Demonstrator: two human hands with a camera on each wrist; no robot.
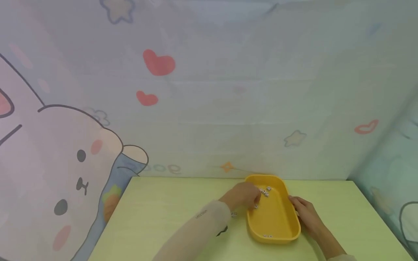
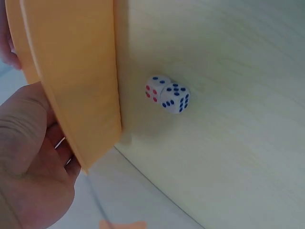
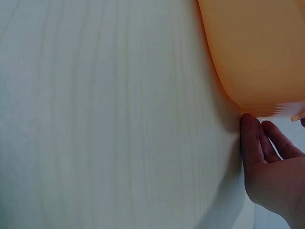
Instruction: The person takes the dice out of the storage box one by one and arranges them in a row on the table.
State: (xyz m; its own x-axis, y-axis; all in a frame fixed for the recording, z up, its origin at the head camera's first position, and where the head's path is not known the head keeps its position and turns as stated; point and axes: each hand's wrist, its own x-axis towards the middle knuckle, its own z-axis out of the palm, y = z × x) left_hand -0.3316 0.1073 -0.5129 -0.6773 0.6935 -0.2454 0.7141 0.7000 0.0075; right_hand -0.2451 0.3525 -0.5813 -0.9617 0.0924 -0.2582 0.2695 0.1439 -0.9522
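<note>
A yellow tray point(image 1: 275, 221) stands on the table with several white dice point(image 1: 263, 192) inside it, mostly toward its far end. My left hand point(image 1: 245, 194) reaches over the tray's left rim with bent fingers, beside a single die point(image 1: 256, 206). The tray wall hides its fingertips in the left wrist view, so whatever they may hold is out of sight. On the opposite side, my right hand point(image 1: 307, 214) touches the tray's outer wall. Its fingers point(image 3: 251, 140) look nearly straight in the right wrist view.
Two dice point(image 2: 175, 98) touch each other on the table outside the tray's left wall. More small dice point(image 1: 267, 236) lie at the tray's near end. The pale green table point(image 1: 169, 210) meets a printed cloth backdrop point(image 1: 212, 119) at its far edge.
</note>
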